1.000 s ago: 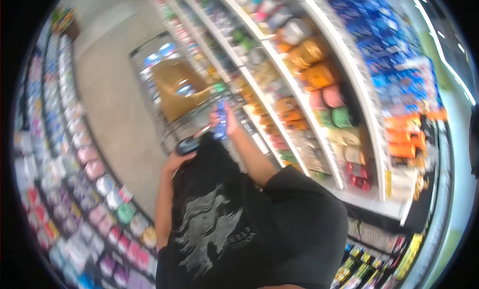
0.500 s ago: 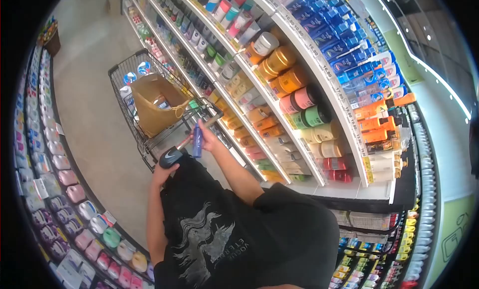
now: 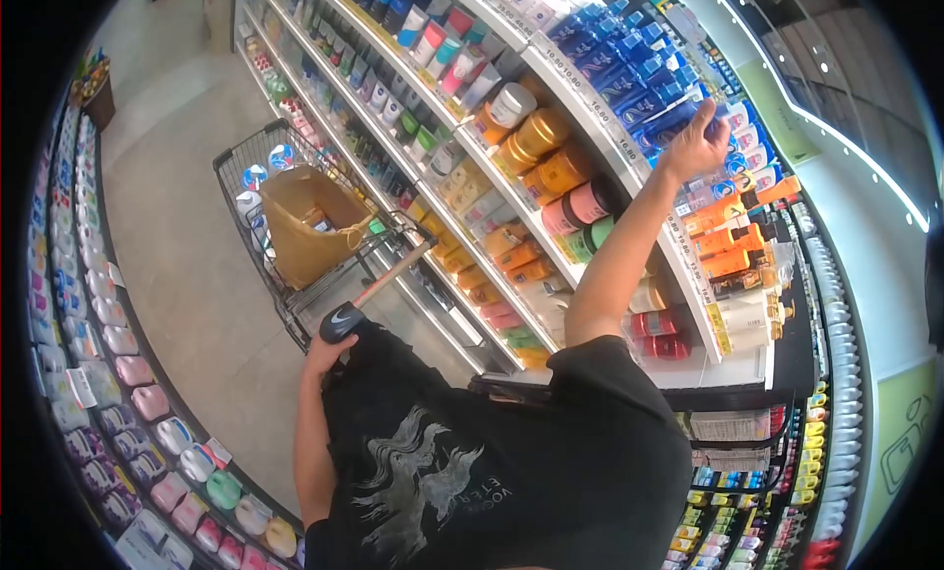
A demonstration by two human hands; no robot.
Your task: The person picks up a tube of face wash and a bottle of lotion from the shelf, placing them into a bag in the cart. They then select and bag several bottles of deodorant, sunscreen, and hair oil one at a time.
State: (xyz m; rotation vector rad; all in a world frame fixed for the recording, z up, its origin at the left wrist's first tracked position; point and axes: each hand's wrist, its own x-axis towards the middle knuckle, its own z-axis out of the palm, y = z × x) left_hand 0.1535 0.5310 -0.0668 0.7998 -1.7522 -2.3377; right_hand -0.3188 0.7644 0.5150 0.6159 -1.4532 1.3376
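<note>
My left hand (image 3: 332,353) is closed on a dark item with a white swoosh (image 3: 341,321), beside the cart handle (image 3: 392,272). My right hand (image 3: 696,147) reaches up to the row of blue bottles (image 3: 644,98) on the upper right shelf. Its fingers are curled round a dark blue bottle (image 3: 671,125), which they partly hide among the others. A brown bag (image 3: 307,238) stands open in the wire cart (image 3: 239,188), next to white bottles with blue labels.
Shelves of tubes, jars and bottles rise behind the cart, with orange bottles (image 3: 726,238) below my right hand. Another curved shelf of pink, white and purple packs (image 3: 149,402) runs along the left. Grey floor (image 3: 167,226) lies between them.
My right hand has moved from beside the cart handle up and right to the blue bottles, taking the blue bottle with it. My left hand has barely shifted.
</note>
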